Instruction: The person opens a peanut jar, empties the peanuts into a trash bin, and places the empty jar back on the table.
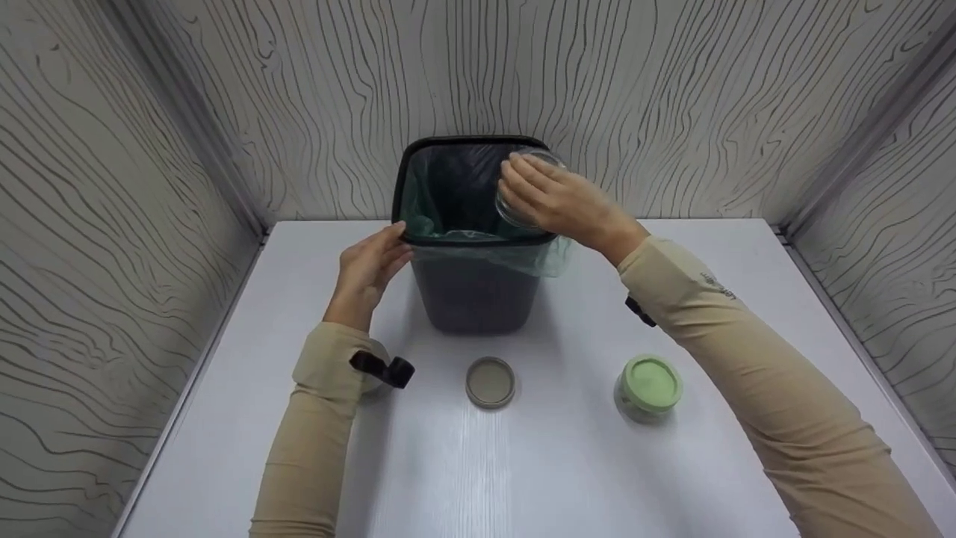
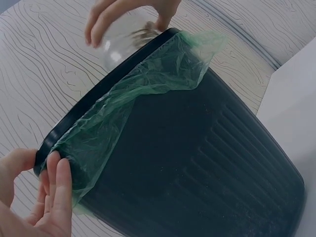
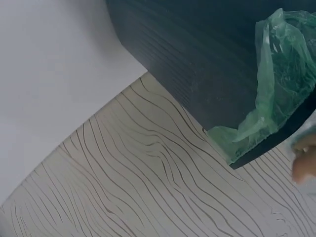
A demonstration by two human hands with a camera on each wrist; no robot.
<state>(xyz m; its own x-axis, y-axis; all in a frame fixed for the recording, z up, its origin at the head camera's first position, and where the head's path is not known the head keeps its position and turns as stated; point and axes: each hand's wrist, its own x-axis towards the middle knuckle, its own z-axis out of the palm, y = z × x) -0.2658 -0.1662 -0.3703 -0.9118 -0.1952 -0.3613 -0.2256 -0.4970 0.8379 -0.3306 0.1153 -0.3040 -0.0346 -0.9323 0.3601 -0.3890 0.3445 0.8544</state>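
A dark bin (image 1: 478,299) stands on the table, its green plastic liner (image 2: 143,79) folded over the rim. With thumb and fingers, my left hand (image 1: 367,269) grips the bin's rim at the near left corner. My right hand (image 1: 549,196) holds a clear jar (image 2: 116,49) tipped over the bin's opening at the right. Something brownish shows through the jar in the left wrist view; I cannot tell what it is. In the right wrist view, only a bit of the right hand (image 3: 305,160) appears at the edge, blurred.
A round beige lid (image 1: 490,382) lies on the white table (image 1: 463,471) in front of the bin. To the right stands a jar with a green lid (image 1: 651,383). Another round container (image 1: 376,377) is partly hidden under the left wrist. Wood-patterned walls (image 1: 478,67) enclose the table.
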